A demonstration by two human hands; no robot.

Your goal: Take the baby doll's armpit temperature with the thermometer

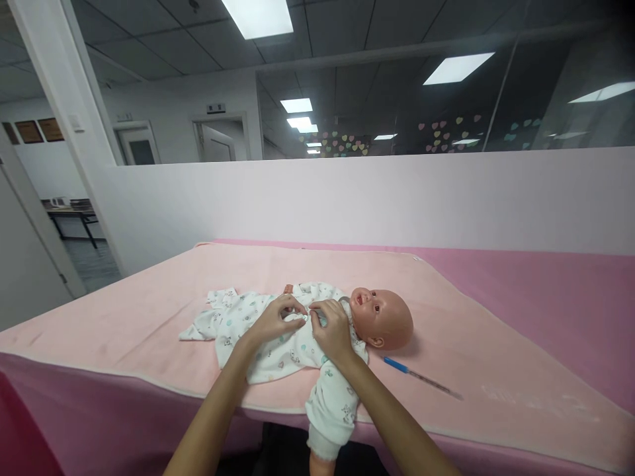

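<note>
both hands (302,325) on doll's romper (278,340)

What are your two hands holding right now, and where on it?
Both the left hand and right hand pinch the white garment at its front opening, on the chest of the doll.

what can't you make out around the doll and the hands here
- Head view: the fastening under the left hand and right hand on the garment, covered by fingers.
- Head view: whatever sticks out of the hanging sleeve of the doll, cut off by the bottom edge.
- Head view: markings on the blue-ended stick, too small.
</note>
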